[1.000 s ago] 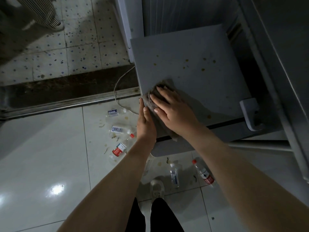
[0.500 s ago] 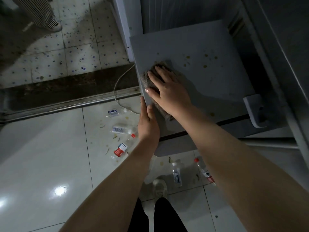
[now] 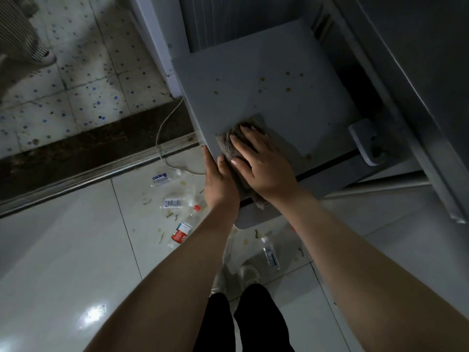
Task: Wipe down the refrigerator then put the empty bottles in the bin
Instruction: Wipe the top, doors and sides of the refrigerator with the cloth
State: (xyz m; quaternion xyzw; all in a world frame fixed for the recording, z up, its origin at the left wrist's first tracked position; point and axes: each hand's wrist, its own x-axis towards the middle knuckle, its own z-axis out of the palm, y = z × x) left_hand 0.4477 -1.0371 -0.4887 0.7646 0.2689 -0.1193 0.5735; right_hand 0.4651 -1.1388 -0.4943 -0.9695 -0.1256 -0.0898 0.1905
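**A:** Four bottles lie on the white floor (image 3: 63,250), left of and in front of the refrigerator (image 3: 266,102). What can't be read?

**B:** Label text is too small. The red-label bottle (image 3: 183,229) lies just beside the left forearm. The bottle by the shoe (image 3: 271,254) shows whole. The blue-label bottle (image 3: 160,177) and the middle bottle (image 3: 172,203) are faint, little more than their labels. Most of the cloth (image 3: 227,146) is under the right hand (image 3: 264,168), and its near end hangs over the front edge. The light is dim, and the gap along the right edge is black.

**A:** Hand pose?

**B:** The right hand is flat, palm down on the cloth, with fingers straight and slightly spread, pointing toward the back-left. It presses and does not clutch. The left hand (image 3: 219,184) has its fingers straight and together against the refrigerator's left side at the front-left corner. Its thumb lies along the top edge, touching the cloth, and it grasps nothing.

**A:** Surface state?

**B:** The top is grey and matte. Brown specks are scattered across the back half and toward the right edge, with one more near the front edge, right of the hand. The cloth is grey-brown and rumpled, and it sits at the front-left corner. A white cord (image 3: 162,133) loops over the floor beside the left edge.
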